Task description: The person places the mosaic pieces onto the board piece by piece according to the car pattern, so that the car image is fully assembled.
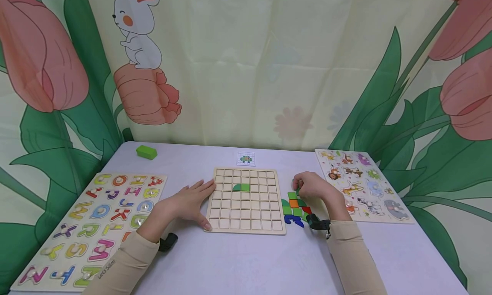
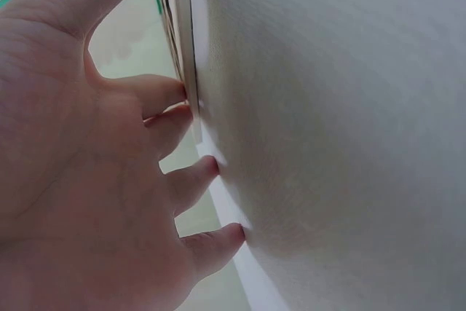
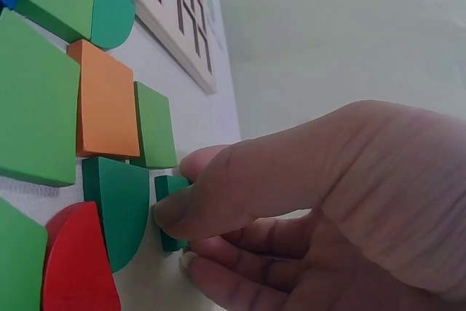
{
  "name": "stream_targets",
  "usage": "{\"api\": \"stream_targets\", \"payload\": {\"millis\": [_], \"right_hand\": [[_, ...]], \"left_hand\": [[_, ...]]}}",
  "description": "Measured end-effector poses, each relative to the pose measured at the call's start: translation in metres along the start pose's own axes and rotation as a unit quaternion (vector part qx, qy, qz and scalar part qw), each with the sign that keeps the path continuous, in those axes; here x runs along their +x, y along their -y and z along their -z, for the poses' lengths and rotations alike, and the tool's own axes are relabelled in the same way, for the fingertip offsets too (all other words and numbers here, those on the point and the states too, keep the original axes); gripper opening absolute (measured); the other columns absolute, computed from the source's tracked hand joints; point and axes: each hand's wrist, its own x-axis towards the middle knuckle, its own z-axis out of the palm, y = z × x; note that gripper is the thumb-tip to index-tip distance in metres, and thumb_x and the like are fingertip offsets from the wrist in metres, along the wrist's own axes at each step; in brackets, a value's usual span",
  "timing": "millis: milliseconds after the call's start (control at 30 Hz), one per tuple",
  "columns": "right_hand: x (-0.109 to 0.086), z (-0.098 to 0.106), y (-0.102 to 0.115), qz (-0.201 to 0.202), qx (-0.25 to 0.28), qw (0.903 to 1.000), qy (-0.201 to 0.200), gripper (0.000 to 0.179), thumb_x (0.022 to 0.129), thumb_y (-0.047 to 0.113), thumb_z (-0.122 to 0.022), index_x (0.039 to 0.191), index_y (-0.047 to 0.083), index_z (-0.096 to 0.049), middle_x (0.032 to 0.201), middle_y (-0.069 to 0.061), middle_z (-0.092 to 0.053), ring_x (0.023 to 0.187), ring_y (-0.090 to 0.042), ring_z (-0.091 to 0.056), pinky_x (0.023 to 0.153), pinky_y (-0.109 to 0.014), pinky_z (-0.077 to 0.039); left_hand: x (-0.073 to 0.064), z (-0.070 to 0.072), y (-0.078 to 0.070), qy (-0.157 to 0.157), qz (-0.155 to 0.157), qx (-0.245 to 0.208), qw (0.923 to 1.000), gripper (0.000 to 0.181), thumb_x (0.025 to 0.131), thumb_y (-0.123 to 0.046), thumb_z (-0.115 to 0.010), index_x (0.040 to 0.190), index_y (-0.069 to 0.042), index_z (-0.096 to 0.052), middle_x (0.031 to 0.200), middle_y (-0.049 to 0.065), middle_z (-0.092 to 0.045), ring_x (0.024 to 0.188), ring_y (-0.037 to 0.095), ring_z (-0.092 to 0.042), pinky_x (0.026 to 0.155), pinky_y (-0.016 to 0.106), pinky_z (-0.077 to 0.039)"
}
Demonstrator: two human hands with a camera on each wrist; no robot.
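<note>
A wooden grid board [image 1: 246, 222] lies mid-table, with a light green square block [image 1: 245, 187] and a dark green quarter-round block [image 1: 236, 188] side by side in its upper cells. My left hand [image 1: 188, 203] rests at the board's left edge, fingers spread and thumb at the lower corner. To the right of the board, my right hand [image 1: 315, 187] pinches a dark green block [image 3: 170, 185] between thumb and fingers, partly hidden by them. Beside it in the right wrist view are an orange square block [image 3: 107, 100], a dark green quarter-round block [image 3: 120, 205] and a red block [image 3: 79, 260].
A small pattern card [image 1: 246, 159] lies behind the board. An alphabet puzzle [image 1: 84, 218] covers the left side, an animal puzzle [image 1: 361, 186] the right. One green rectangular block [image 1: 146, 152] sits at the back left. Blue pieces [image 1: 294, 220] lie near the board's lower right corner.
</note>
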Motion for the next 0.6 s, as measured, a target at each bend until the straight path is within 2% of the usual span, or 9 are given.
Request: {"api": "stream_targets", "payload": {"millis": [600], "right_hand": [[-0.0024, 0.0002, 0.0003, 0.009, -0.007, 0.9999, 0.007, 0.021, 0.074, -0.009, -0.063, 0.084, 0.009, -0.067, 0.081, -0.007, -0.059, 0.080, -0.023, -0.051, 0.064, -0.029, -0.040]], "left_hand": [[0.0023, -0.0026, 0.0036, 0.000, -0.002, 0.006, 1.0000, 0.130, 0.058, -0.063, -0.087, 0.159, -0.012, -0.023, 0.169, 0.002, -0.014, 0.156, 0.036, -0.010, 0.119, 0.068, -0.015]]}}
